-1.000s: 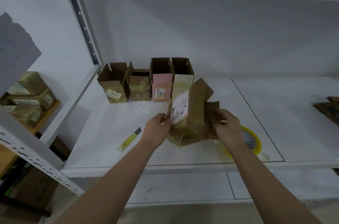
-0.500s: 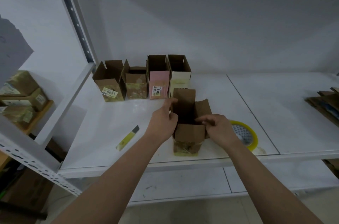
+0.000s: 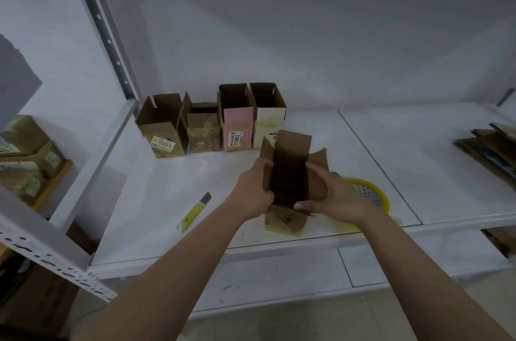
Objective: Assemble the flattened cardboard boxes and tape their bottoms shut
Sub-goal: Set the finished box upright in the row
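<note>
Label [image 3: 163, 144] "0091"; label "190" [image 3: 235, 138]

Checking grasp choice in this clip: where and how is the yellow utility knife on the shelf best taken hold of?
Grip the utility knife across its yellow handle, from above, pinching its two long edges. It lies flat on the shelf and slanted, dark blade end pointing away, with bare shelf on both sides; the left hand is nearer.

Two bare forearms in view, no sleeves visible. Left hand [image 3: 252, 192] and right hand [image 3: 337, 198]: no gloves, rings, watch or wristbands seen. Nails short.
</note>
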Tool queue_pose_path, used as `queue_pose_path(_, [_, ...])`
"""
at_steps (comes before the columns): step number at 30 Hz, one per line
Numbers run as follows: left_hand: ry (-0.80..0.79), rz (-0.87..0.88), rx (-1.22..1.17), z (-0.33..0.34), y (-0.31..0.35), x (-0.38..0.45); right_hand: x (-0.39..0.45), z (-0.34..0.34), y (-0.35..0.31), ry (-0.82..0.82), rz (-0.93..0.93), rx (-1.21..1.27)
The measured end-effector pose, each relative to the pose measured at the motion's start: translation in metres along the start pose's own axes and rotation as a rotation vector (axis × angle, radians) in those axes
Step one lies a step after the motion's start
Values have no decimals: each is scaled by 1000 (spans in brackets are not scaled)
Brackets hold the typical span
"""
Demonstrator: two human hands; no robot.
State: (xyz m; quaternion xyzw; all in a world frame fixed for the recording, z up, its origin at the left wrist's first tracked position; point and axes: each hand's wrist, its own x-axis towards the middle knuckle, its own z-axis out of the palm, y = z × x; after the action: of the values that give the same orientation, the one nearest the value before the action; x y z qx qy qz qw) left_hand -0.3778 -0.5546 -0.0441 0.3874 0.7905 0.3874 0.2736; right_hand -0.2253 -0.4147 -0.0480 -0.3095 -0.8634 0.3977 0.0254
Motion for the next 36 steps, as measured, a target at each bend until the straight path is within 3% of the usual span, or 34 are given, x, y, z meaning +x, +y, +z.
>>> queue_pose_path(5, [21,79,47,4,25,32,-4,-10,-7,235,-75,54])
queue_pose_path(8, [22,122,87,8,42,61,-3,-22,-11,260,-94,7])
queue_pose_path(13, [67,143,39,20,62,108,37,-37,0,326,14,-331])
queue_pose_path(17, [74,178,95,21,56,129,75,-53,19,333,25,-370])
queue_pose_path(24, [342,281,584,-8,44,140,124,-80,12,415,-23,-564])
queue_pose_path(31, [157,101,1007,-17,37,156,165,-82,7,412,-99,-491])
queue_pose_path(36, [153,24,996,-16,35,162,182,-81,-1,393,-116,-331])
